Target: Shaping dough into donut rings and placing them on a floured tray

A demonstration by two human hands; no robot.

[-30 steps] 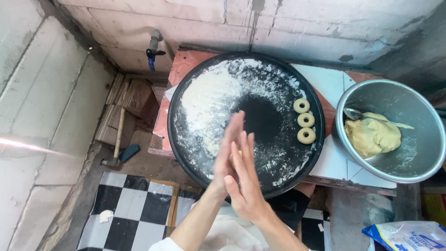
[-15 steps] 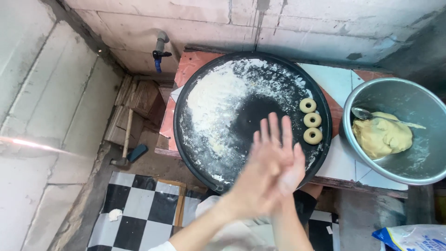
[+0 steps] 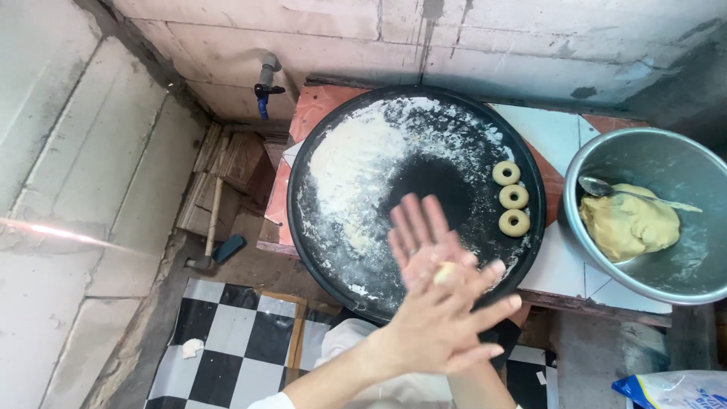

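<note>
Small lump of pale dough (image 3: 445,273) pressed between two flat palms, only a sliver showing at the seam. Left hand (image 3: 443,326) on top, fingers spread and pointing right, palm down on the lump. Right hand (image 3: 420,238) beneath, fingers straight and pointing up toward the wall, a ring on one finger, palm up against the dough. Neither hand curled into a fist; both flat, clamping the lump between them. Held in the air above the near edge of a round black tray (image 3: 318,250).

Tray dusted with white flour (image 3: 356,163), thickest on its left half, bare and dark around the middle. Three ring-shaped dough pieces (image 3: 514,197) lined up in a column near the tray's right rim, close together, well apart from the hands.

Right of the tray, a steel bowl (image 3: 681,280) with a mass of yellow dough (image 3: 628,223) and a spoon (image 3: 606,188) lying across it. Both tray and bowl resting on a tiled counter (image 3: 564,265) of white and reddish tiles, against a rough grey wall. A tap with a blue handle (image 3: 265,89) on the wall to the left. Below, a black-and-white chequered floor (image 3: 227,341), and a hammer (image 3: 210,227) leaning by stacked boards. Corner of a blue-and-white bag (image 3: 674,390) at the bottom right.
</note>
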